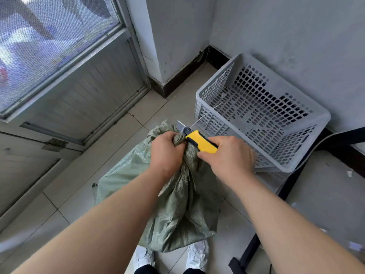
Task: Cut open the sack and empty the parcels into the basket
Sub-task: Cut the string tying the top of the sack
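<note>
A green woven sack (pixel 175 210) stands on the tiled floor between my feet, its neck bunched and tied. My left hand (pixel 165 153) is shut around the bunched neck. My right hand (pixel 230 155) grips a yellow utility knife (pixel 200 142); its blade (pixel 182 125) sticks out past the sack's top, and a thin white string runs from there toward the basket. The grey perforated plastic basket (pixel 320 123) sits on the floor to the right, against the wall, with nothing but a small scrap inside. The parcels are hidden inside the sack.
A metal-framed door with a mesh window (pixel 59 62) is at the left. A wall corner with dark skirting (pixel 173 80) stands behind. A black frame leg (pixel 280 196) and a grey surface (pixel 324 194) are at the right. My white shoes (pixel 197 256) are below.
</note>
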A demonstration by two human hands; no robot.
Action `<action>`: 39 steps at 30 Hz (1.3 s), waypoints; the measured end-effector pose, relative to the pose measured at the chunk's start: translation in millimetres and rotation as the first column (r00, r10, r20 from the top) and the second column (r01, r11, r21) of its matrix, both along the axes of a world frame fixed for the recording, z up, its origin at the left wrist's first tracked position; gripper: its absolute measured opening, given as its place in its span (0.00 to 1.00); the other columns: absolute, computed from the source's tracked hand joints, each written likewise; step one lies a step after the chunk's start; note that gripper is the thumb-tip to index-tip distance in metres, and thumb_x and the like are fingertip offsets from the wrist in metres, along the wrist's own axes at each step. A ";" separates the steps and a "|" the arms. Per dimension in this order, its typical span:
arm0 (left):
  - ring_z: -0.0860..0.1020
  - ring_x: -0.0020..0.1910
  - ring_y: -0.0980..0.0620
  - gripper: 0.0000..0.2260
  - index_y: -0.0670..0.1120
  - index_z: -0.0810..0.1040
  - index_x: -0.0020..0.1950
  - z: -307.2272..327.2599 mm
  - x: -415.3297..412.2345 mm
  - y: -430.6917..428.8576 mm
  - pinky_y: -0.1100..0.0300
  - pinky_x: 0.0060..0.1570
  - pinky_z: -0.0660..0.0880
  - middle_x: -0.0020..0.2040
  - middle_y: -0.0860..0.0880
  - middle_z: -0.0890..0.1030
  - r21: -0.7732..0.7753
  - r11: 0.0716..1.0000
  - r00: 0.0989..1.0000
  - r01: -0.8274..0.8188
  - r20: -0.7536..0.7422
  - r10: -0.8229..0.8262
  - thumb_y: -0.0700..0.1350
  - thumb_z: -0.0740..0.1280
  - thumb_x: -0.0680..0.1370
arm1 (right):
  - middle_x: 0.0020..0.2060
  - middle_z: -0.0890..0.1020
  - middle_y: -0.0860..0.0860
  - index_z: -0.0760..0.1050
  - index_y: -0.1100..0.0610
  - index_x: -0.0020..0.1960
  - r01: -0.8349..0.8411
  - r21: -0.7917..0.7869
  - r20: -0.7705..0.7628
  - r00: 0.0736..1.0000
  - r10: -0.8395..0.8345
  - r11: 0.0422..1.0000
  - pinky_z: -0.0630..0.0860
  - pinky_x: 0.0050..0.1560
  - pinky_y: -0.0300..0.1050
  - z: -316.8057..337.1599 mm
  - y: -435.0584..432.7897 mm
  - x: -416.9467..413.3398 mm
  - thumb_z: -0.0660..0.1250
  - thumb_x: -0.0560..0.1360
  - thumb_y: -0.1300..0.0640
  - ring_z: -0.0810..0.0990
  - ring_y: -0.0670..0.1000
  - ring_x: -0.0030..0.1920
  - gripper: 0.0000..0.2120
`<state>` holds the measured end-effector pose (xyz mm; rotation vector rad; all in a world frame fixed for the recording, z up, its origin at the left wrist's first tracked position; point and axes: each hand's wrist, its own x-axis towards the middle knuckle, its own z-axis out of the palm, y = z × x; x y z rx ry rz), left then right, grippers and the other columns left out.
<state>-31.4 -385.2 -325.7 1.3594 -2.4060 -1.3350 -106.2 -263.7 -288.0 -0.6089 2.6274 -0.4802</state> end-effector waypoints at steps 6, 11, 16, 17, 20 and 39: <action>0.78 0.36 0.53 0.08 0.43 0.82 0.52 -3.3 -1.9 -21.9 0.67 0.35 0.70 0.40 0.48 0.82 0.001 1.000 0.998 -0.016 0.062 0.016 0.40 0.71 0.73 | 0.37 0.84 0.50 0.81 0.48 0.55 0.009 -0.036 -0.005 1.000 -0.009 0.999 0.70 0.37 0.45 5.0 13.5 13.2 0.70 0.69 0.41 0.77 0.54 0.38 0.17; 0.77 0.39 0.52 0.05 0.44 0.83 0.49 -0.4 3.8 -1.1 0.66 0.38 0.67 0.39 0.50 0.80 -0.024 0.999 0.998 0.042 0.040 -0.041 0.40 0.70 0.73 | 0.37 0.83 0.47 0.82 0.45 0.54 0.068 -0.027 0.044 0.997 -0.067 0.997 0.65 0.34 0.43 -3.8 11.3 6.8 0.71 0.69 0.40 0.74 0.51 0.37 0.17; 0.80 0.43 0.46 0.06 0.42 0.83 0.48 -7.0 3.0 -17.9 0.62 0.41 0.70 0.43 0.44 0.83 -0.005 1.000 0.995 -0.021 0.100 0.021 0.41 0.69 0.73 | 0.33 0.82 0.48 0.82 0.49 0.47 0.070 -0.058 0.053 0.996 -0.067 0.996 0.66 0.32 0.43 -3.6 6.0 7.8 0.71 0.68 0.41 0.78 0.53 0.36 0.13; 0.80 0.45 0.44 0.07 0.40 0.82 0.47 -10.4 11.1 -30.9 0.61 0.41 0.69 0.43 0.42 0.83 -0.040 0.998 0.984 -0.048 0.169 0.054 0.41 0.69 0.73 | 0.29 0.80 0.48 0.81 0.51 0.42 0.139 -0.089 0.051 0.990 -0.135 0.986 0.65 0.30 0.43 -1.7 11.6 0.4 0.71 0.68 0.42 0.77 0.53 0.33 0.13; 0.80 0.44 0.42 0.07 0.40 0.82 0.45 -16.2 57.8 -60.5 0.60 0.41 0.67 0.42 0.41 0.83 -0.122 0.991 0.943 -0.062 0.318 0.098 0.43 0.70 0.73 | 0.27 0.79 0.51 0.79 0.54 0.37 0.265 -0.128 0.001 0.964 -0.268 0.956 0.70 0.32 0.46 6.5 36.7 -35.2 0.72 0.67 0.41 0.77 0.55 0.32 0.16; 0.74 0.32 0.46 0.41 0.62 0.43 0.75 -7.4 -8.4 -59.6 0.53 0.32 0.72 0.77 0.39 0.55 0.471 0.874 0.976 -0.116 -0.109 0.188 0.30 0.60 0.76 | 0.34 0.74 0.49 0.70 0.51 0.41 0.591 -0.199 0.599 0.705 -0.381 0.782 0.68 0.37 0.48 -76.2 8.1 50.9 0.75 0.61 0.39 0.72 0.53 0.33 0.21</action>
